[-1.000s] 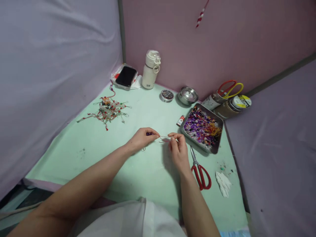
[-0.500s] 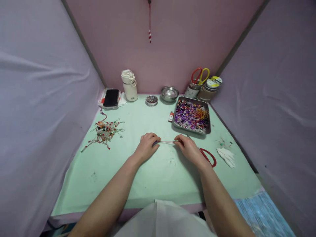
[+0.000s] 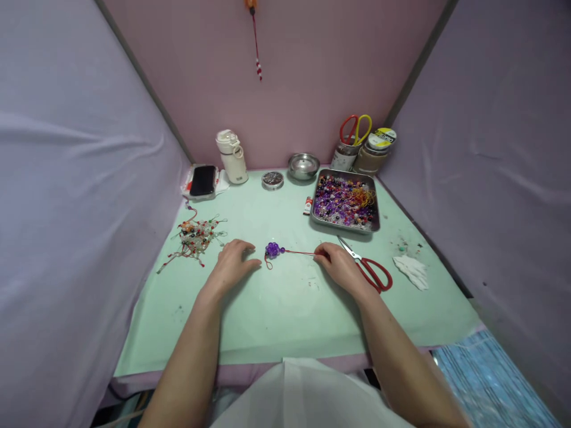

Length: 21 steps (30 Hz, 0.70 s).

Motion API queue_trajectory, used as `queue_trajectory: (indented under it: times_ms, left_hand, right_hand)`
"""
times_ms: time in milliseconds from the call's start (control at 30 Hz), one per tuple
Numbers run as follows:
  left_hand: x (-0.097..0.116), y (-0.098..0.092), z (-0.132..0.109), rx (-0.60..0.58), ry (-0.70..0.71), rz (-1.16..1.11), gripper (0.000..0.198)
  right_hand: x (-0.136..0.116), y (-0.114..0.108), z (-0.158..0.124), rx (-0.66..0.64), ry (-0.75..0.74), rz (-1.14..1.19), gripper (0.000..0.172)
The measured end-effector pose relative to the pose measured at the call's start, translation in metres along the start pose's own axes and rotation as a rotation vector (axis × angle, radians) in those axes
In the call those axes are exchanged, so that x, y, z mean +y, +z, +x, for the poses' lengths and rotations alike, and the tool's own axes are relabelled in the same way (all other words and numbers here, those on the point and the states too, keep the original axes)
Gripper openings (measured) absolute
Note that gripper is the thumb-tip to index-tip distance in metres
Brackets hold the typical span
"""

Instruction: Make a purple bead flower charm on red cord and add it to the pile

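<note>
- purple beads form a round charm, which lies on the mint-green table in front of the person, between the two hands.
- its long axis, taken together with the red cord, runs left to right, roughly in line with the near table edge; the bead cluster is at the left end, a single purple bead sits next to it, and the cord points right, almost straight, dipping slightly toward the person.
- a small red loop comes off the cluster's left side and bends toward the person.
- the right hand has thumb and fingertips pinched closed on the cord's right end.
- the left hand is open and holds nothing, thumb and fingers parted, just left of the charm and clear of it.
- red-handled scissors lie close beside the right wrist, blades pointing away and leftward; whether they touch it, i cannot tell.
- a metal bead tray stands beyond the right hand.
- a heap of beaded strings lies beyond the left hand, further left.
</note>
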<state>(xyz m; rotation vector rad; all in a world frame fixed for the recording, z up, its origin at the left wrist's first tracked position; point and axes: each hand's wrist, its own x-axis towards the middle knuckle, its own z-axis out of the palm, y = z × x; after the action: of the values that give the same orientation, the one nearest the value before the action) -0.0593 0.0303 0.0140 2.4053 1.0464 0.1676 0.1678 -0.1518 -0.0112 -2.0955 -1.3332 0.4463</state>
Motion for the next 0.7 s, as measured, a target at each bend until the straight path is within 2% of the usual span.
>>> queue_trajectory:
  times_ms: [100,233,467,567,700]
  left_hand:
    - [0.015,0.017,-0.004,0.075,-0.087,0.035,0.034]
    - [0.026,0.026,-0.003,0.087,-0.045,0.052,0.011]
    - [0.023,0.002,-0.002,0.161,-0.001,0.211,0.013]
    - [0.026,-0.005,-0.002,0.221,0.029,0.235,0.013]
    - [0.031,-0.012,0.003,0.245,0.048,0.242,0.015]
  right_hand:
    - [0.002,0.001,0.000,0.015,-0.017,0.007,0.009]
    - [0.002,0.000,0.000,0.027,-0.025,0.016,0.014]
    - [0.001,-0.001,0.000,0.120,0.032,0.055,0.016]
    - [0.001,-0.002,-0.001,0.169,0.027,0.063,0.017]
    - [0.003,-0.005,0.001,0.236,0.031,0.075,0.018]
